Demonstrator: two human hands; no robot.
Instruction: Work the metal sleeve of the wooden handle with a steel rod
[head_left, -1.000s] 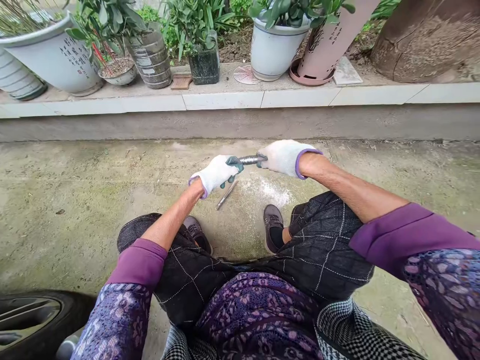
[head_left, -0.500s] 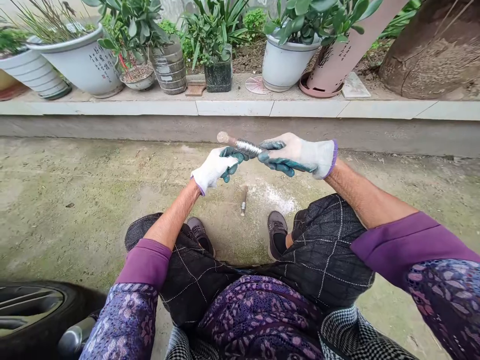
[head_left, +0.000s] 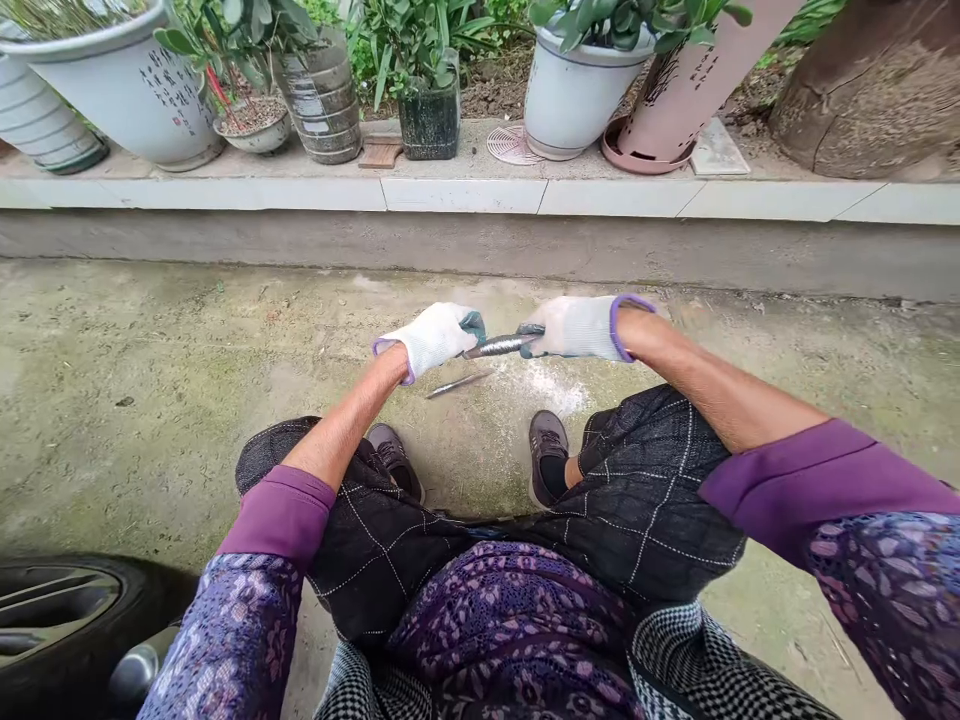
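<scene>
Both my hands wear white gloves with green palms and purple cuffs. My left hand [head_left: 433, 338] is closed round one end of a short grey metal rod [head_left: 499, 346] with a ribbed surface. My right hand [head_left: 576, 327] is closed round its other end. The rod lies nearly level between them, above the concrete floor and in front of my knees. A thin metal rod [head_left: 457, 384] hangs or lies just below my left hand; I cannot tell whether my left hand holds it. A patch of white powder [head_left: 551, 388] marks the floor under my hands.
A raised tiled ledge [head_left: 465, 195] runs across the back with several plant pots, among them a white pot [head_left: 564, 95] and a dark pot [head_left: 429, 122]. A black tyre [head_left: 64, 620] sits at the lower left. My two shoes rest on the concrete floor [head_left: 150, 400].
My hands have come down from a raised position, with the ribbed rod now level and lower. The thin rod below has swung from upright to nearly level.
</scene>
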